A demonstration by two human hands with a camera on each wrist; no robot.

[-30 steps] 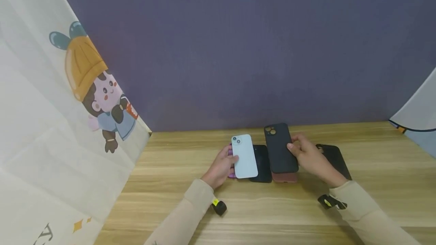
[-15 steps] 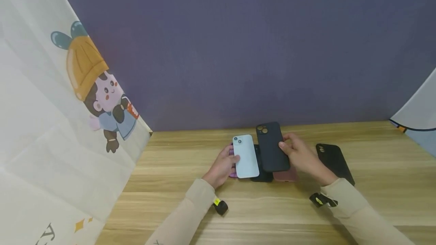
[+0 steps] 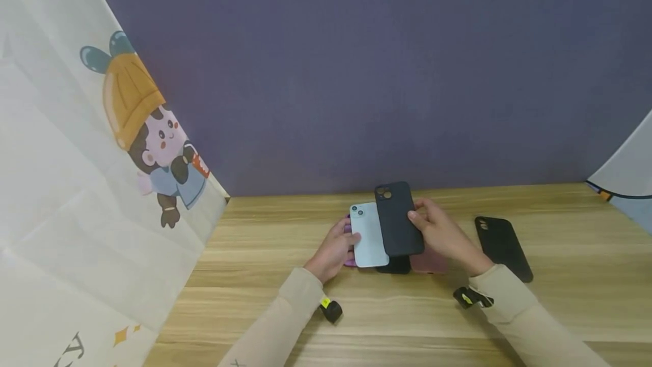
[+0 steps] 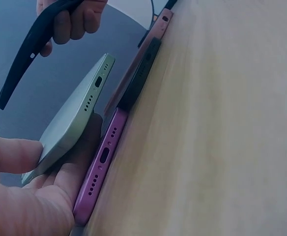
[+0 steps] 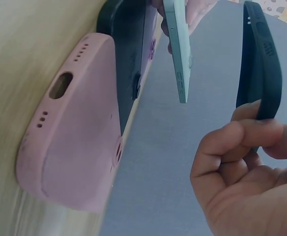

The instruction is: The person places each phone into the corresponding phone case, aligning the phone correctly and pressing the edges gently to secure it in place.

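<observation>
In the head view my left hand (image 3: 331, 249) holds a pale mint phone (image 3: 369, 235) by its left edge, camera side up, tilted above the table. My right hand (image 3: 443, 235) pinches an empty black phone case (image 3: 399, 220) by its right edge; its lower left part overlaps the phone from above. The right wrist view shows a gap between the case (image 5: 269, 59) and the phone (image 5: 179, 49). Under my left hand lies a purple phone (image 4: 101, 162). Beside it, partly covered, are a dark phone (image 3: 396, 266) and a pink phone case (image 3: 429, 260).
Another black phone case (image 3: 504, 249) lies on the wooden table (image 3: 570, 299) to the right. A dark blue-grey panel (image 3: 356, 72) rises behind the table. A white sheet with a cartoon figure (image 3: 165, 140) borders the left side.
My right hand has carried the black case leftward, from above the pink case to partly over the mint phone. The left hand and the phone have stayed nearly still.
</observation>
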